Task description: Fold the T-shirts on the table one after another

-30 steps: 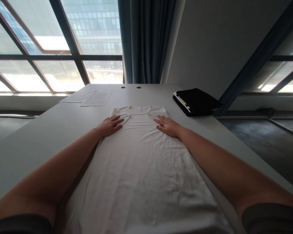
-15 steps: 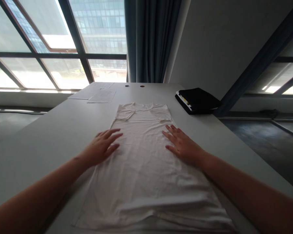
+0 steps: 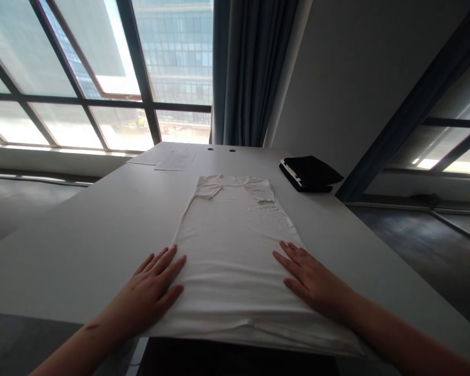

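Note:
A white T-shirt [image 3: 235, 245] lies spread on the white table, its collar at the far end and its hem near the table's front edge. Both short sleeves are folded inward over the upper part. My left hand [image 3: 154, 284] rests flat on the shirt's left side edge, fingers stretched out. On the opposite side, my right hand [image 3: 309, 277] lies with spread fingers on the right edge of the cloth. Wrinkles run across the fabric between the two hands, towards the hem.
A black folder or case [image 3: 313, 172] with papers and something yellow inside sits at the table's far right. Sheets of paper [image 3: 175, 159] lie at the far left of the white table [image 3: 102, 235]. Behind stand a blue curtain [image 3: 250, 73] and large windows.
Both hands have slid along the shirt's sides toward me, from its middle to nearer the hem. The camera view has shifted, and the table's front edge now shows.

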`<state>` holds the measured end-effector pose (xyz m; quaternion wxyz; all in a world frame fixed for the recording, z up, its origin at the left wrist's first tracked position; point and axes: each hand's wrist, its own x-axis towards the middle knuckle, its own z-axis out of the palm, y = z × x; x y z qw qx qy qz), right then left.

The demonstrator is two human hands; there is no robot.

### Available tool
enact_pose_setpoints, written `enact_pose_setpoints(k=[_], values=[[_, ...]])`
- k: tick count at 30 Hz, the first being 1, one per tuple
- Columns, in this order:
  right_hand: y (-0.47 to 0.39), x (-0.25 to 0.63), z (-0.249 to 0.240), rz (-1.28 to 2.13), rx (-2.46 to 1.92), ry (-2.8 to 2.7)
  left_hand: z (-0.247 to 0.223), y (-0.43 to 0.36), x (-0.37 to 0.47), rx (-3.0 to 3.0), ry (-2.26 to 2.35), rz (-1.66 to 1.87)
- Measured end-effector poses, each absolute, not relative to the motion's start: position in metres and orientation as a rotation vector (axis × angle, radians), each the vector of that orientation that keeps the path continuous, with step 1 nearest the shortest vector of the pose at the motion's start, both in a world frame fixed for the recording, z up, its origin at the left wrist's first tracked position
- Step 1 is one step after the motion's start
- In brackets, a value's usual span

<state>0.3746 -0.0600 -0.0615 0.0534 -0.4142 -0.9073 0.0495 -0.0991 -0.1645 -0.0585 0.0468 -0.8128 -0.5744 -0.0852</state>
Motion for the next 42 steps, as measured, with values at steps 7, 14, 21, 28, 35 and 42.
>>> enact_pose_setpoints(k=[7, 14, 21, 28, 35, 42], values=[[-0.027, 0.348, -0.028, 0.054, -1.157, -2.824, -0.043, -0.205, -0.092, -2.207, -2.034, -0.298], [0.093, 0.188, 0.022, -0.045, -1.177, -2.689, -0.011, -0.210, -0.065, -2.149, -2.393, 0.023], [0.189, 0.025, 0.025, 0.179, -1.394, -2.680, -0.013, -0.204, -0.071, -2.150, -2.815, -0.239], [0.236, -0.020, -0.020, 0.293, -1.657, -2.562, -0.027, -0.218, -0.088, -2.233, -2.852, -0.278], [0.263, -0.013, -0.021, 0.342, -1.524, -2.507, -0.012, -0.223, -0.080, -2.279, -2.676, -0.553], [0.288, 0.047, 0.010, 0.356, -1.454, -2.294, 0.020, -0.215, -0.047, -2.373, -2.503, -0.923]])
